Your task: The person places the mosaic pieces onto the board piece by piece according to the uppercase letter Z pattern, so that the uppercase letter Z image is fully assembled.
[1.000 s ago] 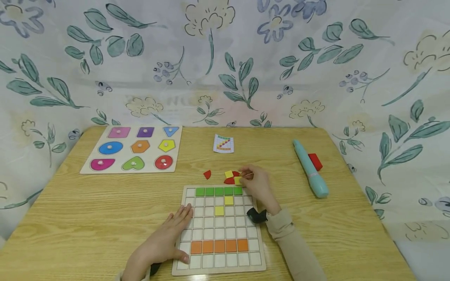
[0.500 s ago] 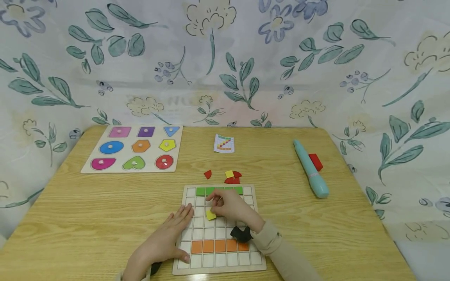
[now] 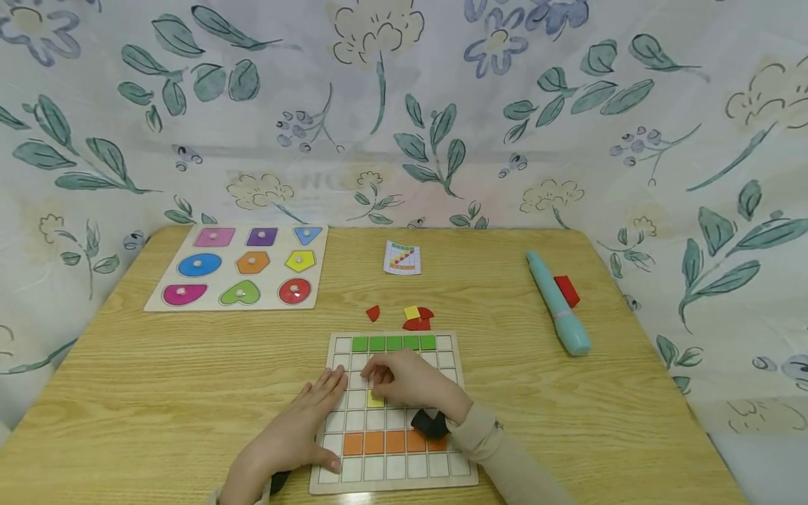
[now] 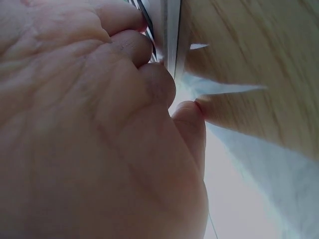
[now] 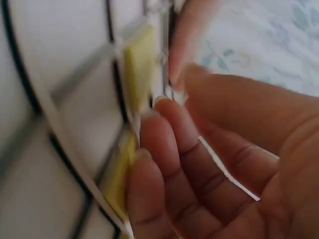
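Note:
My left hand point(image 3: 284, 428) lies with fingers spread on the left edge of a wooden grid board point(image 3: 394, 478); it is seen from very close in the left wrist view. Over the board's middle, my right hand point(image 3: 410, 379) has loosely bent fingers, its thumb touching or just above a yellow square tile point(image 3: 375, 400) that lies in a cell. The right wrist view shows two yellow tiles, one of them a yellow tile point(image 5: 140, 64) in the grid, close to the fingertips. Green tiles point(image 3: 394, 343) fill part of the top row, and orange tiles point(image 3: 374, 442) a lower row.
Beyond the board lie a loose yellow tile point(image 3: 412, 313) and several red quarter-round pieces point(image 3: 373, 313). A pattern card point(image 3: 402, 258) is farther back. A knobbed shape puzzle point(image 3: 236, 268) lies back left; a teal pen-like device point(image 3: 558, 305) and red block point(image 3: 567, 291) lie right.
My right hand has carried a yellow tile from the loose pieces to the board. The tile, tilted half a second ago, now lies squared in a cell. My left hand stays put.

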A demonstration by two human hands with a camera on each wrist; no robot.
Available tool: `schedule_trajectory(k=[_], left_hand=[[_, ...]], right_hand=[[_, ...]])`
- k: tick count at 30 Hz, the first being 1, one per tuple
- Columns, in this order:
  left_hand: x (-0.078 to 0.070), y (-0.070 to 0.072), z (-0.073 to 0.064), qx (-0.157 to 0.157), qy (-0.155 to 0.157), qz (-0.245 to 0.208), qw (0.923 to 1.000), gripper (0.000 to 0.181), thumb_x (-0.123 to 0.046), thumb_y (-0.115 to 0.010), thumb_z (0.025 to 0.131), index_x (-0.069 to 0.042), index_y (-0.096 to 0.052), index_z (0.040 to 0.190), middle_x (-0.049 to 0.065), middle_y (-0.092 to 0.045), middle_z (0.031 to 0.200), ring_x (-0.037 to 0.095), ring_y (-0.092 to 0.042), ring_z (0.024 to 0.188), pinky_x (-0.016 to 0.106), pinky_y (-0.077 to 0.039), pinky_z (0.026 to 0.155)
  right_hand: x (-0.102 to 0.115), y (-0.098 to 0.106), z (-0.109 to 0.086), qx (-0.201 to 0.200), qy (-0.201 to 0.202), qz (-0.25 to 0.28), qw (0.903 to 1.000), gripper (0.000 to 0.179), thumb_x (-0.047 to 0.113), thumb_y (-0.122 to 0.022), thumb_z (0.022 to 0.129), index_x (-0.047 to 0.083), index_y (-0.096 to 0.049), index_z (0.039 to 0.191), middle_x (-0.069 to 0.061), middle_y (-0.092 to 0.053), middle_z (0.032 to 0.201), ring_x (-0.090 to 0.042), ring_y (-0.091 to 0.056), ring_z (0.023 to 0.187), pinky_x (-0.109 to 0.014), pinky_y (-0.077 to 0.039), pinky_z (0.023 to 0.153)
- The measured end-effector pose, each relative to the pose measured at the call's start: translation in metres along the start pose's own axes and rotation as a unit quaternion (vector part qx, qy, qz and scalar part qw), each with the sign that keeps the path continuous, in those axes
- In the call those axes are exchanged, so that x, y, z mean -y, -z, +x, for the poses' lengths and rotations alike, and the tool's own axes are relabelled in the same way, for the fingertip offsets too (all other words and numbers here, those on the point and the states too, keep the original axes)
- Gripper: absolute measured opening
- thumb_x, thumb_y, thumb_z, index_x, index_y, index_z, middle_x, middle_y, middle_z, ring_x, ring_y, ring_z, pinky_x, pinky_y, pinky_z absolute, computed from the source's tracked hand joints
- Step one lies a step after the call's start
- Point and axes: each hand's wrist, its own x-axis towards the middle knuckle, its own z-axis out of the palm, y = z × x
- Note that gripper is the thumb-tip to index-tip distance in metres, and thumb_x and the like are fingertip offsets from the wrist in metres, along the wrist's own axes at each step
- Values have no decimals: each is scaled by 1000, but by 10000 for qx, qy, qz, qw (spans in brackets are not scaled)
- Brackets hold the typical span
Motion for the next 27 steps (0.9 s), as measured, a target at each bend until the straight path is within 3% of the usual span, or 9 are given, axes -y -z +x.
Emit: schedule_trajectory(k=[3, 6, 9, 12, 15, 18, 27], left_hand=[[0, 0, 0, 23, -12, 17, 10000, 125, -44, -87, 54, -2, -24, 153, 14, -15, 163, 37, -10, 150, 59, -12, 118], [-1, 1, 1, 50, 22, 4, 10000, 124, -43, -87, 54, -2, -23, 153, 15, -14, 162, 38, -10, 150, 59, -12, 119], [-2, 0, 1, 78, 86, -24, 9999, 124, -42, -87, 54, -2, -23, 153, 15, -14, 163, 38, -10, 150, 59, -12, 119], [-2, 0, 0, 78, 60, -38, 9999, 124, -42, -87, 54, -2, -24, 152, 16, -14, 162, 38, -10, 150, 59, -12, 119], [-2, -1, -1, 46, 19, -37, 10000, 124, -43, -87, 54, -1, -24, 152, 16, -14, 163, 39, -10, 150, 59, -12, 118], [-1, -2, 0, 5, 8, 10, 10000, 124, -43, -87, 54, -2, -24, 152, 15, -14, 163, 38, -10, 150, 58, -12, 118], [-1, -2, 1, 4, 4, 40, 10000, 124, -43, -87, 54, -2, -24, 152, 14, -14, 163, 37, -9, 150, 58, -13, 119]], right_hand=[[-9, 12, 3, -288, -96, 445, 9985, 21, 15, -65, 92, 9, -68, 112, 0, -68, 96, -8, -60, 86, -21, -50, 78], [-23, 25, 9, -913, -239, 774, 9925, 27, 17, -64, 93, 8, -66, 119, -7, -67, 117, -21, -62, 107, -34, -52, 92], [-42, 35, 16, -1485, -238, 664, 9864, 37, 12, -63, 93, 5, -59, 130, -14, -55, 139, -33, -49, 131, -48, -42, 108], [-55, 41, 18, -1627, -257, 226, 9861, 47, 8, -61, 94, 2, -49, 139, -18, -44, 149, -38, -33, 143, -52, -29, 117], [-63, 43, 19, -1431, -277, -132, 9892, 50, 7, -59, 94, 2, -45, 143, -20, -43, 149, -40, -33, 142, -53, -29, 117], [-66, 44, 19, -1400, -349, -88, 9895, 49, 6, -59, 94, 2, -47, 141, -20, -48, 146, -38, -41, 137, -51, -35, 114], [-71, 45, 19, -2456, -680, 872, 9630, 42, -5, -63, 88, 3, -58, 129, -16, -63, 122, -31, -57, 118, -43, -49, 100]])
